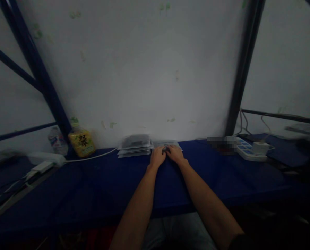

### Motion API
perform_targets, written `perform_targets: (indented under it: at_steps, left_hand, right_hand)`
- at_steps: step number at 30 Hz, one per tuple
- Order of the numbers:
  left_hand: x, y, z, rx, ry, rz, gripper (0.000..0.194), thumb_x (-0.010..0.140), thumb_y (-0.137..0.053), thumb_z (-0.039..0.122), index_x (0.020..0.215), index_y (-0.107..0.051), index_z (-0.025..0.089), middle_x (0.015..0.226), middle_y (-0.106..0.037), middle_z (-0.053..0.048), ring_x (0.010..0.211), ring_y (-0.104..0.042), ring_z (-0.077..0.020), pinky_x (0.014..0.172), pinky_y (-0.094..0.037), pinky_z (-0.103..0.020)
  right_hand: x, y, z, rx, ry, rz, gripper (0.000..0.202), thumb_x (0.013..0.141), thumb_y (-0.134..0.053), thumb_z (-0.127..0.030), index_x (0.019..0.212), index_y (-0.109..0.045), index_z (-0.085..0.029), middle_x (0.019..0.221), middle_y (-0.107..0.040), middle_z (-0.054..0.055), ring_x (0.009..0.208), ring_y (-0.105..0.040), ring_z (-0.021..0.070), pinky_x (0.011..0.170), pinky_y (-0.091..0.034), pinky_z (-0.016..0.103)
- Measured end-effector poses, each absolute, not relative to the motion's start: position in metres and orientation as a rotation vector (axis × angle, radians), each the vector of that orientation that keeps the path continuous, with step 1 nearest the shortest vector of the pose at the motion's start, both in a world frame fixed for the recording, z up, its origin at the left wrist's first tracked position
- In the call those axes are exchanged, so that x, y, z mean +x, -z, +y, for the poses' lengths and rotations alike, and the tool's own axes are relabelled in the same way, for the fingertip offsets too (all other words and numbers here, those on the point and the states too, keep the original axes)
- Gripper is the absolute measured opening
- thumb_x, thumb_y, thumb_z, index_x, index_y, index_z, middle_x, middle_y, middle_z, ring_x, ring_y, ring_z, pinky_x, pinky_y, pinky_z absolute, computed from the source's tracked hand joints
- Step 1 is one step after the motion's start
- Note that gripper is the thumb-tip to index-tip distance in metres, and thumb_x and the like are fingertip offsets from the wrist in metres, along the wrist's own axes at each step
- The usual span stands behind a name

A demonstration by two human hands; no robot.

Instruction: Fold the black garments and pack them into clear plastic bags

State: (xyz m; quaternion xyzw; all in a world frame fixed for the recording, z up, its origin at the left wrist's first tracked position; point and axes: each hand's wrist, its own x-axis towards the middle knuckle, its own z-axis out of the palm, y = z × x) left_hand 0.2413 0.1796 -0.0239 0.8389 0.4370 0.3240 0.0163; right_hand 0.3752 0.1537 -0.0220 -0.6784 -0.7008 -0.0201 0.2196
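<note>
Straight ahead, a flat pale grey packet lies on the blue table near the wall. My left hand and my right hand are side by side at its near part, thumbs close together. Both hands look closed on it, with fingers bent inward; the fingertips are dim and partly hidden. A small dark patch shows between the thumbs, too unclear to name. Just left of my left hand, several similar flat packets form a stack, with the sheets slightly out of line.
A yellow bag and a clear bottle stand at the back left. White power strips lie left and right, with cables. Dark metal posts rise beside the blue table.
</note>
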Motion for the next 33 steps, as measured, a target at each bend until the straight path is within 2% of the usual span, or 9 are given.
perform_targets:
  at_steps: [21,27,33]
  left_hand:
    - [0.237,0.026,0.175,2.674,-0.802,1.456,0.034,0.083,-0.053,0.013,0.115,-0.063,0.020,0.120,-0.064,-0.007,0.113,-0.056,-0.0220,0.100,-0.041,-0.035]
    - [0.235,0.026,0.174,2.696,-0.768,1.496,0.030,0.086,-0.053,0.018,0.113,-0.064,0.022,0.117,-0.065,-0.006,0.110,-0.058,-0.0215,0.096,-0.043,-0.034]
    - [0.236,0.024,0.171,2.695,-0.763,1.552,0.023,0.087,-0.055,0.022,0.108,-0.066,0.024,0.113,-0.065,-0.006,0.109,-0.057,-0.0235,0.094,-0.044,-0.037]
  right_hand:
    - [0.380,0.030,0.161,-1.888,0.084,-1.980,0.039,0.090,-0.046,-0.033,0.128,-0.054,-0.026,0.128,-0.057,0.007,0.121,-0.047,0.0203,0.100,-0.035,0.034]
    - [0.386,0.023,0.157,-1.857,0.092,-2.074,0.034,0.092,-0.045,-0.032,0.121,-0.059,-0.022,0.122,-0.061,0.010,0.114,-0.054,0.0221,0.097,-0.039,0.035]
    - [0.414,0.016,0.145,-1.748,0.092,-2.278,0.030,0.094,-0.043,-0.028,0.116,-0.063,-0.024,0.115,-0.066,0.008,0.108,-0.059,0.0207,0.095,-0.042,0.034]
